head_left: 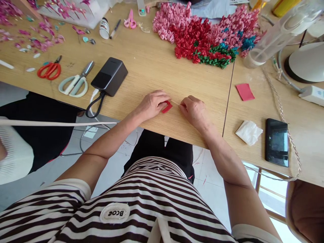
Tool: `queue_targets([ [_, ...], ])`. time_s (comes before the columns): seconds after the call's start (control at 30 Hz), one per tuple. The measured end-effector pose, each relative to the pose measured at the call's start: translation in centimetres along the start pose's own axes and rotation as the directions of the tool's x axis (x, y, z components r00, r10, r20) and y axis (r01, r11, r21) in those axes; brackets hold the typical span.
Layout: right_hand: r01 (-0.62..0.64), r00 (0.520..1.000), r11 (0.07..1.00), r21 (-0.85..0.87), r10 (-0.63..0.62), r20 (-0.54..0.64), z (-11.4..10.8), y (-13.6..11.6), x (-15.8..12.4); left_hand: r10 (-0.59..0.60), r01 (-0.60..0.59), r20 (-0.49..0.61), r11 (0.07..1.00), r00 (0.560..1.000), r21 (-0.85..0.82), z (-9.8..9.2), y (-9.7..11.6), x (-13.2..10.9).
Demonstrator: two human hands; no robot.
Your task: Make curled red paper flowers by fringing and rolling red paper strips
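Observation:
My left hand (155,103) is closed near the table's front edge, its fingers pinching a small folded piece of red fabric (167,107). A little to the right, my right hand (193,108) is closed too, thumb and forefinger pressed together on a thin pale thread (175,102). The thread stretches across the gap between both hands and meets the left fingertips beside the red piece. Whether it is wound round the fabric cannot be made out. A flat red fabric square (245,91) lies farther right on the table.
A black power bank (109,77), white-handled scissors (76,82) and red-handled scissors (50,69) lie left. Piled fabric flowers (202,37) cover the back. At right are a crumpled tissue (249,132), a phone (276,142) and a twisted cord (278,98). Another person sits at far left.

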State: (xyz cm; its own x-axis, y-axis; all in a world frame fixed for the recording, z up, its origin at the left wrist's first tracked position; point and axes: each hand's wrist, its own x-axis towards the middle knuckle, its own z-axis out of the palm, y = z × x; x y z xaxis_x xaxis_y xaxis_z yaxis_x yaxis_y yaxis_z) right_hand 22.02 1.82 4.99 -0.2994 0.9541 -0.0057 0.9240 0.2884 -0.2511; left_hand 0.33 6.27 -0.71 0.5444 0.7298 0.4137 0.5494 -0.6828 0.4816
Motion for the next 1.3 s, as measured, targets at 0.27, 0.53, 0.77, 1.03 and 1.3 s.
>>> queue_targets([
  [0.27,-0.01,0.999,1.0,0.004,0.011,-0.031,-0.1,0.4,0.1,0.01,-0.009,0.027,1.0,1.0,-0.018,-0.8,0.4,-0.1],
  [0.53,-0.016,0.999,1.0,0.013,0.017,-0.051,-0.3,0.6,0.2,0.007,-0.008,0.022,0.999,1.0,0.044,0.2,0.5,0.8],
  [0.77,0.039,0.999,0.997,0.073,-0.036,-0.033,0.1,0.4,0.1,-0.068,0.079,-0.095,0.991,0.993,0.11,-0.4,0.6,0.1],
  [1.03,0.111,0.988,0.986,0.127,-0.123,0.093,0.2,-1.2,-0.7,-0.06,0.074,-0.097,0.986,0.993,0.152,-1.5,2.9,-5.2],
  [1.3,0.161,0.98,0.977,0.137,-0.175,0.095,0.6,-1.6,-1.0,-0.017,0.031,-0.069,0.976,0.998,0.218,-1.1,3.2,-5.2],
])
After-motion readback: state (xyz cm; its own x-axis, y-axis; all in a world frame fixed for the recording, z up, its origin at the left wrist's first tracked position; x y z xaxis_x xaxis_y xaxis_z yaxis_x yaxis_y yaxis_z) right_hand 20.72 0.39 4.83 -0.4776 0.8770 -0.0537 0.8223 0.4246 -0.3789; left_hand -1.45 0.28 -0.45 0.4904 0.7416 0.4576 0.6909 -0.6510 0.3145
